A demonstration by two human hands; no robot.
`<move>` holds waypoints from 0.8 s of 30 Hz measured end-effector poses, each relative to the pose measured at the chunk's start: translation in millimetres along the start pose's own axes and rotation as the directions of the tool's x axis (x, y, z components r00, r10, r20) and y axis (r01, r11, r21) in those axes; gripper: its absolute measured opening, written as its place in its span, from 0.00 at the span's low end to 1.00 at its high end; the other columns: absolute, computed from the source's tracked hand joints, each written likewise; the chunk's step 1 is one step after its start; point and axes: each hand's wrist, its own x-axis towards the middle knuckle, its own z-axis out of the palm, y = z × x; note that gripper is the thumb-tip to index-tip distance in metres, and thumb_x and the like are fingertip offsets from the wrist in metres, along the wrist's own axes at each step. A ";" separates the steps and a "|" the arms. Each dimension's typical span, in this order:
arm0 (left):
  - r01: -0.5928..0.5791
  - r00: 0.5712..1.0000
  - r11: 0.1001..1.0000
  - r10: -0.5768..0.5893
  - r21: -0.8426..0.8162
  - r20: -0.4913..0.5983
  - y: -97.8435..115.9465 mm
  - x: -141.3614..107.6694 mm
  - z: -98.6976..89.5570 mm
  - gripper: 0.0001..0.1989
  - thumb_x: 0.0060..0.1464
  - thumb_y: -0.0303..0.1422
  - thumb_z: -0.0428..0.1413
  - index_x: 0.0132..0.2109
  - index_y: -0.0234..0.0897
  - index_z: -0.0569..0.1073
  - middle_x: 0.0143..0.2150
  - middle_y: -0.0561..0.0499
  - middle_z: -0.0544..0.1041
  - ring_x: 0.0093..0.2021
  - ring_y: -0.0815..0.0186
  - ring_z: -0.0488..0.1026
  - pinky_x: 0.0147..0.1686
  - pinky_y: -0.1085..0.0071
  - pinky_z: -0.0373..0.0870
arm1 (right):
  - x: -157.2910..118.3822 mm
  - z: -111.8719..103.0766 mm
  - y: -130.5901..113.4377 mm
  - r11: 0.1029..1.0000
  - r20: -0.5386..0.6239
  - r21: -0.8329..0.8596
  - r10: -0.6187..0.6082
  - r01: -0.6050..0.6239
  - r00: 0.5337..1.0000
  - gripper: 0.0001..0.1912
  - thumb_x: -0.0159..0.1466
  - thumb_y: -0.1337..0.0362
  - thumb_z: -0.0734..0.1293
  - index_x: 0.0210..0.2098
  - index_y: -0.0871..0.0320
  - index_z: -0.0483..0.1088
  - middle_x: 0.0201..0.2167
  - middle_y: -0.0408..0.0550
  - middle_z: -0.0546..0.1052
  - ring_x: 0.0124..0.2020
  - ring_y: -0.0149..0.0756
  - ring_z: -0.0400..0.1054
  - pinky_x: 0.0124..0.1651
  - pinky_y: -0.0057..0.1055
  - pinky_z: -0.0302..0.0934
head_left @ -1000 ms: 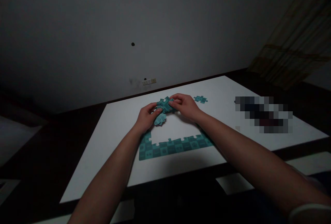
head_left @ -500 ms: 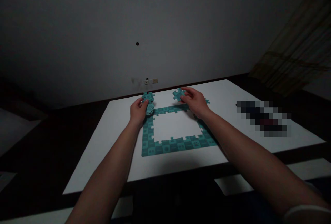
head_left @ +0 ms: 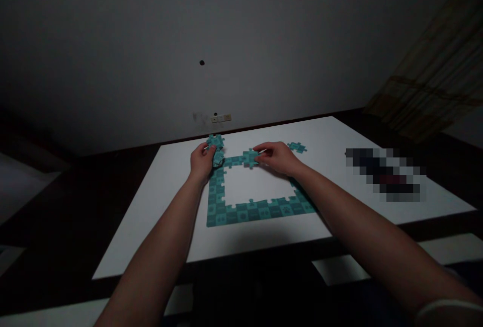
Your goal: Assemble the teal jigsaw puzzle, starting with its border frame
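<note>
A frame of joined teal puzzle pieces point(head_left: 243, 213) lies on the white table, with bare white tabletop inside it. My left hand point(head_left: 203, 161) is closed on several teal puzzle pieces point(head_left: 218, 158), held above the frame's far left corner. Between the thumb and fingers of my right hand point(head_left: 277, 158) is one teal puzzle piece point(head_left: 249, 158), over the frame's far side. My right hand and forearm hide part of the frame's right side. A few loose teal pieces point(head_left: 297, 147) lie beyond my right hand.
The white table point(head_left: 151, 201) reaches toward a grey wall with a socket strip point(head_left: 221, 118). A blurred dark object point(head_left: 385, 173) lies at the table's right. Behind on the right hangs a patterned curtain point(head_left: 415, 75).
My right hand has moved left and nearer with its piece, now level over the frame's far side. The loose pieces behind it show more fully. My left hand has hardly moved.
</note>
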 end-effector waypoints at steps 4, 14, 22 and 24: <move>-0.006 1.000 1.000 0.006 0.021 0.001 0.4 -0.9 0.5 0.31 0.52 0.53 0.76 0.54 0.37 0.82 0.39 0.46 0.88 0.31 0.61 0.82 0.32 0.64 0.82 | -2.9 7.9 -3.0 0.984 0.131 -0.170 -0.025 0.048 0.991 0.16 0.64 0.61 0.80 0.50 0.56 0.90 0.39 0.51 0.89 0.37 0.43 0.81 0.45 0.38 0.73; -0.045 0.999 0.997 0.043 0.059 0.028 -0.3 -3.2 1.7 0.31 0.55 0.52 0.75 0.56 0.36 0.84 0.41 0.43 0.88 0.33 0.59 0.83 0.34 0.64 0.81 | -10.4 16.0 -5.7 0.912 0.248 -0.338 -0.150 0.230 0.957 0.09 0.70 0.59 0.76 0.47 0.51 0.90 0.46 0.52 0.86 0.44 0.48 0.80 0.53 0.41 0.73; -0.059 0.998 0.997 0.057 0.054 0.041 -3.3 -3.1 1.5 0.29 0.57 0.51 0.75 0.57 0.36 0.84 0.46 0.41 0.90 0.37 0.58 0.85 0.37 0.64 0.82 | -21.7 13.9 -19.2 0.871 0.283 -0.423 -0.133 0.248 0.950 0.17 0.67 0.55 0.82 0.52 0.53 0.86 0.51 0.57 0.80 0.45 0.50 0.78 0.55 0.45 0.74; -0.060 0.998 0.996 0.058 0.062 0.040 -3.5 -3.1 1.4 0.29 0.57 0.52 0.75 0.57 0.36 0.84 0.45 0.41 0.90 0.37 0.58 0.85 0.38 0.63 0.83 | -22.2 13.1 -18.3 0.857 0.297 -0.443 -0.135 0.262 0.945 0.17 0.67 0.55 0.81 0.53 0.53 0.86 0.52 0.57 0.80 0.47 0.52 0.79 0.57 0.47 0.75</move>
